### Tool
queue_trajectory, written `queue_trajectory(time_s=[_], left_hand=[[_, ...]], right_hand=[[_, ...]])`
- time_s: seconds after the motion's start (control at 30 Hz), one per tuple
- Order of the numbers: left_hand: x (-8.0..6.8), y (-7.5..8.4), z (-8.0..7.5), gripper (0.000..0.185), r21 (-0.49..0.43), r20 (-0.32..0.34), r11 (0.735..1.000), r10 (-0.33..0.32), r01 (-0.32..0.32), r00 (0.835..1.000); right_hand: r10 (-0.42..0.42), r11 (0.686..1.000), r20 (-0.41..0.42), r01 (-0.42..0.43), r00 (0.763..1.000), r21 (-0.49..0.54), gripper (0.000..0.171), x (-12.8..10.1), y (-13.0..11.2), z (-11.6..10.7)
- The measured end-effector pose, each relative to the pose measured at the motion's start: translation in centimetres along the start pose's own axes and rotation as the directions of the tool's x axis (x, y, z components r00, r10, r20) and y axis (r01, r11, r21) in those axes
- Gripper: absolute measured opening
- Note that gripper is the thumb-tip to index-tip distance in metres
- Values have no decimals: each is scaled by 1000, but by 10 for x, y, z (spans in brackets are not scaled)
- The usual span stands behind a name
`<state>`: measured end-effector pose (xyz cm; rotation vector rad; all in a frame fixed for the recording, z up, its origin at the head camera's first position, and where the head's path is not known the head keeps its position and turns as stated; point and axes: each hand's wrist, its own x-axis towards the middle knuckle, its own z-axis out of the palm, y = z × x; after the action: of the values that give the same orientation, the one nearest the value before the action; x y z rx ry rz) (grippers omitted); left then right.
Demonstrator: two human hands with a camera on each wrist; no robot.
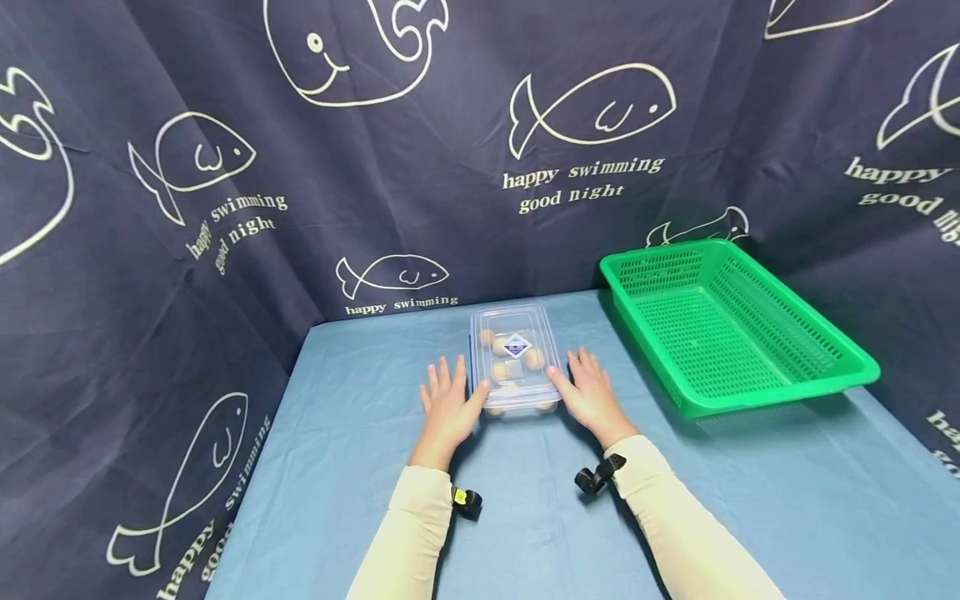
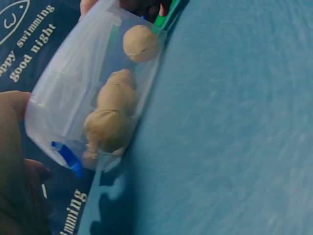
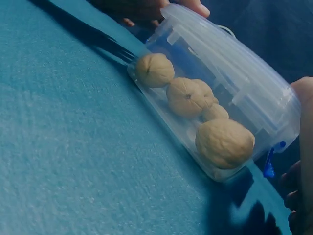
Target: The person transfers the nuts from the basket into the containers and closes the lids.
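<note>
Left hand (image 1: pixel 447 402), right hand (image 1: pixel 592 392) flanking lidded box (image 1: pixel 514 357) — apparently touching, walnuts (image 3: pixel 188 96) inside

Both arms are covered by long cream-white sleeves reaching the wrists. A small black camera mount with a yellowish mark is strapped at the left wrist; a black clip-like mount is worn at the right wrist. The left hand (image 1: pixel 448 404) and right hand (image 1: pixel 592 395) are bare.

The box (image 1: pixel 515 358) sits on the counter (image 1: pixel 345 467) in front of me, with the nuts (image 1: pixel 534 359) inside it and its lid on top. My left grip (image 1: pixel 447 408) is at the box's left side and my right grip (image 1: pixel 592 395) at its right side. The basket (image 1: pixel 731 325) sits on the counter to the right of the box, a bit farther back.
</note>
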<state>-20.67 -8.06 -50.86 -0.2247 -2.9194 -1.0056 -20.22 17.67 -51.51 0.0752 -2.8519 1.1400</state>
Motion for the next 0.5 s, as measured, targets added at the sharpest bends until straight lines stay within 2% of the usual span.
queue_trajectory(time_s=[0.2,0.43,0.5], left_hand=[[5,0,14,83,-20,50,997,-72,74,996],[6,4,17,82,-103,31,990,-97,100,995],[7,3,19,82,-115,53,987,-111,116,992]], right_hand=[[56,997,35,-58,998,44,82,0,3,5],[62,996,42,-64,997,63,86,0,3,7],[61,995,41,-64,997,76,85,-1,3,6]])
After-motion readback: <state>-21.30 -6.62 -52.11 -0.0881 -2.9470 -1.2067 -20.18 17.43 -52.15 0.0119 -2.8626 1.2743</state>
